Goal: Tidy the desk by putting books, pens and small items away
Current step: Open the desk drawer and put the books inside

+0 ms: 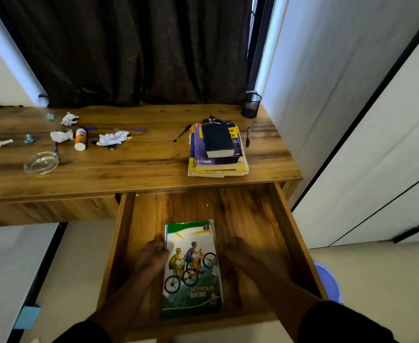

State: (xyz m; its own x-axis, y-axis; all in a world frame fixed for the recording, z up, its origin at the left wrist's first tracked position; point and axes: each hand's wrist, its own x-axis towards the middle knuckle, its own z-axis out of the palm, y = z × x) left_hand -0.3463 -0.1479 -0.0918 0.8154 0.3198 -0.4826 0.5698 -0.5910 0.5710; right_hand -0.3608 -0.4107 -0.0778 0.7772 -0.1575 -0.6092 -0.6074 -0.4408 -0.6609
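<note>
- Wooden drawer (300,233) under the desk's right end stands pulled out; pushing it shut now can catch fingers.
- Glossy, thin biking book (193,268) lies flat at the drawer's front edge.
- Left hand (152,258) touches its left edge, fingers loose; right hand (243,256) is blurred, I cannot tell.

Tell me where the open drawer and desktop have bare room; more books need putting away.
In the open wooden drawer, the floor behind the green Mountain Biking book is bare, as is the strip along its right wall. The left hand and right hand flank the book. The desktop is bare between the white glue bottle and the book stack; left is crowded.
</note>
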